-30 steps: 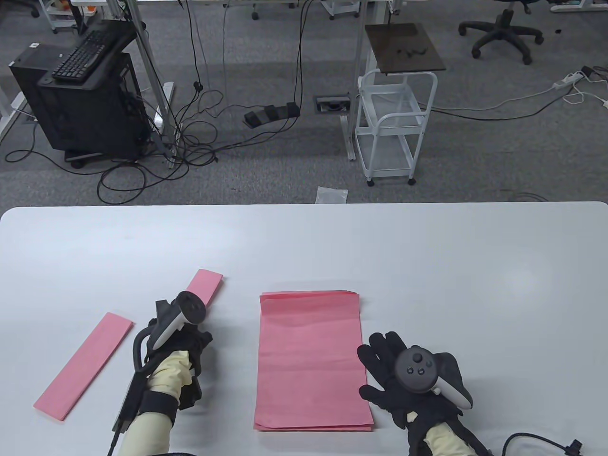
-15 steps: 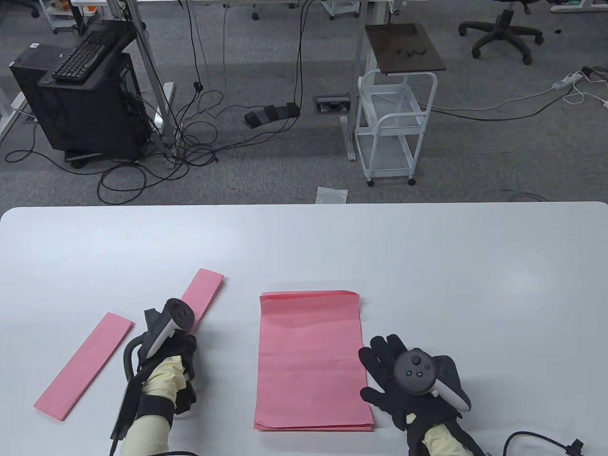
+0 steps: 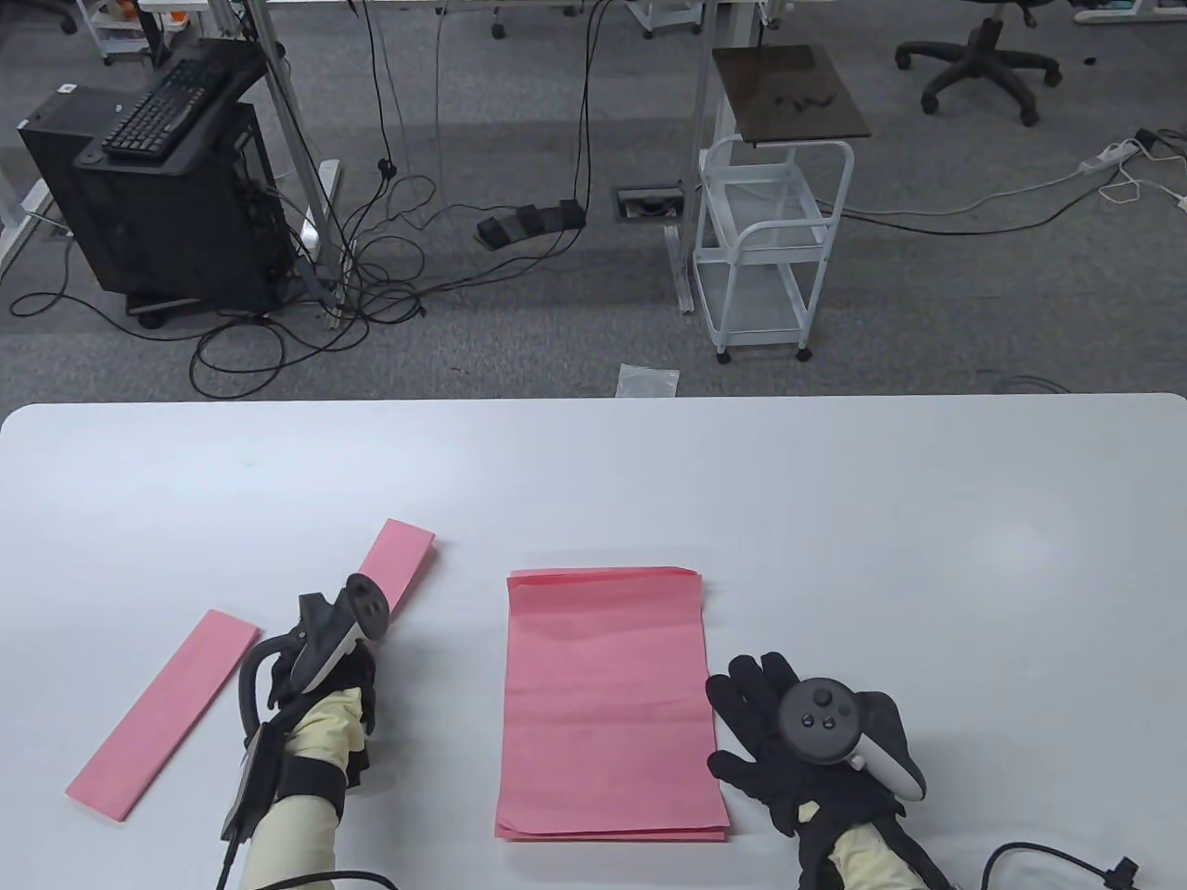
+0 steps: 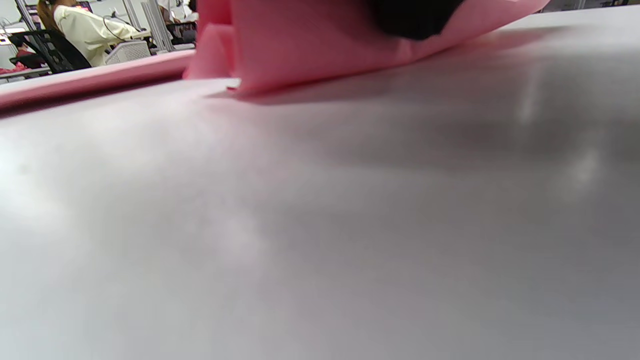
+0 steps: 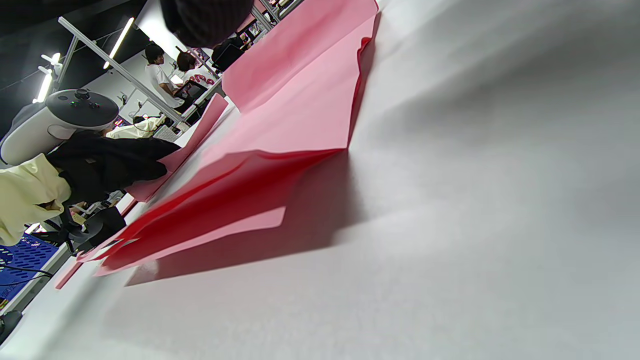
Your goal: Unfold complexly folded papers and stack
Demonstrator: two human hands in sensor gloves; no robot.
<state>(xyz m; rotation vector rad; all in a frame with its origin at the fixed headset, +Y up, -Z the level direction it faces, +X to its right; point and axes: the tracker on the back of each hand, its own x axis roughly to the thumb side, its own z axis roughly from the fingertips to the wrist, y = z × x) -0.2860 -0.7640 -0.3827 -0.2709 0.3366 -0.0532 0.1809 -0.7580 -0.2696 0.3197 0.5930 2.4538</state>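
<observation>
Left hand (image 3: 325,681) grips the near end of a folded pink paper strip (image 3: 401,554), left of the unfolded pink sheet stack (image 3: 610,705) near the table's (image 3: 835,519) front edge. Right hand (image 3: 797,742) rests flat, fingers spread, touching the stack's right edge. Second folded pink strip (image 3: 162,714) lies toward the front-left corner.

The left hand (image 3: 325,681) sits at the near left, rolled onto its side so the tracker (image 3: 336,632) on its back tips up and to the far right; its fingers are hidden from above, and whether they are closed cannot be told. The right hand (image 3: 788,742) lies palm down at the near right, fingers (image 3: 742,691) spread flat and pointing far-left, its tracker (image 3: 835,723) facing up. Both forearms enter from the near edge.
</observation>
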